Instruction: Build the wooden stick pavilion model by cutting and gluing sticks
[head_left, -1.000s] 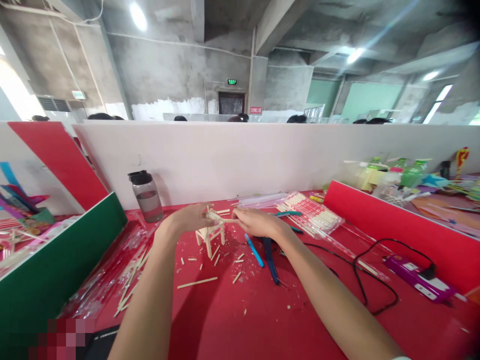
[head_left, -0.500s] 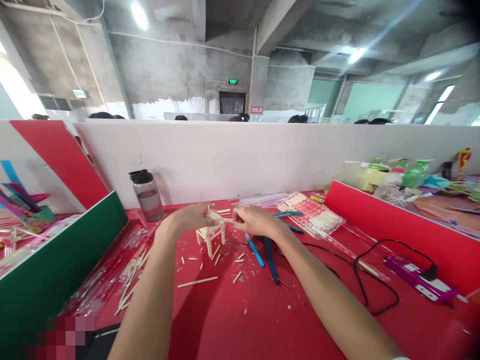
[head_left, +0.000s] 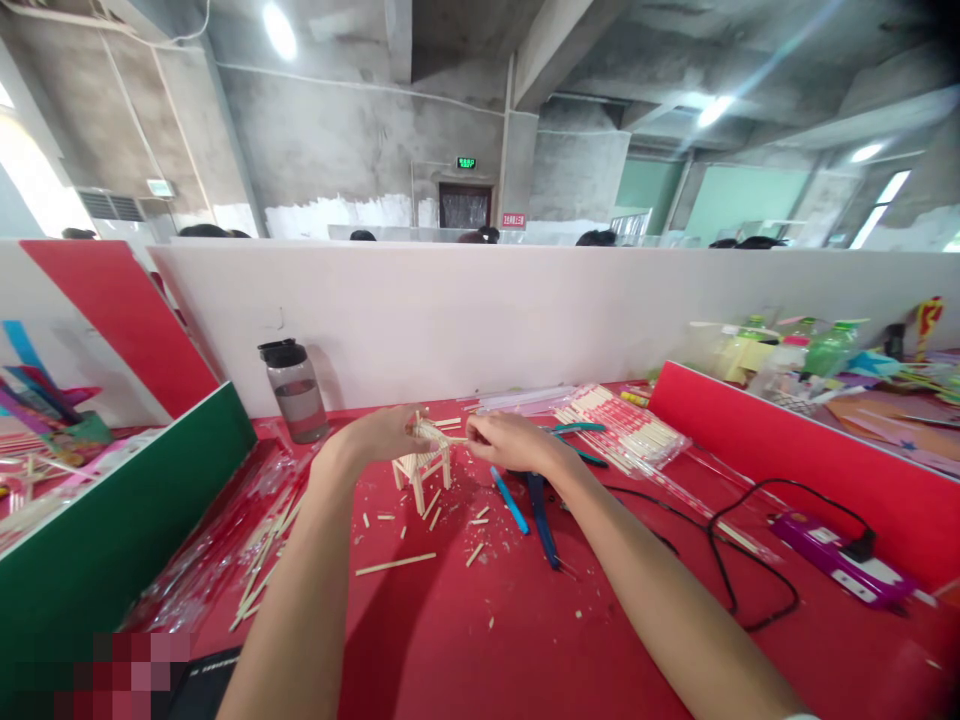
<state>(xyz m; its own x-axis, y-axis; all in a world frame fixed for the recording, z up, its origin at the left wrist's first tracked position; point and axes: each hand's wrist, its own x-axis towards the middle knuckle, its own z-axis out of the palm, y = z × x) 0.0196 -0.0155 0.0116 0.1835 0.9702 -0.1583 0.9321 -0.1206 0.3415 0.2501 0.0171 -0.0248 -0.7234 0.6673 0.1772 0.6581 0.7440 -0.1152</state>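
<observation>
A small chair built of pale wooden sticks stands on the red tabletop. My left hand is closed on its upper part, and the fingers hide some of the back. Just right of the chair, my right hand pinches a thin wooden stick that points at the chair. Whether the stick's tip touches the chair I cannot tell. Below my right hand lie a light blue pen and a dark-blue-handled tool; its head is hidden.
A water bottle stands at the back left. Teal-handled pliers and a pack of sticks lie behind my right hand. A purple power strip with a black cable sits right. Stick offcuts are scattered about. Green and red dividers flank the table.
</observation>
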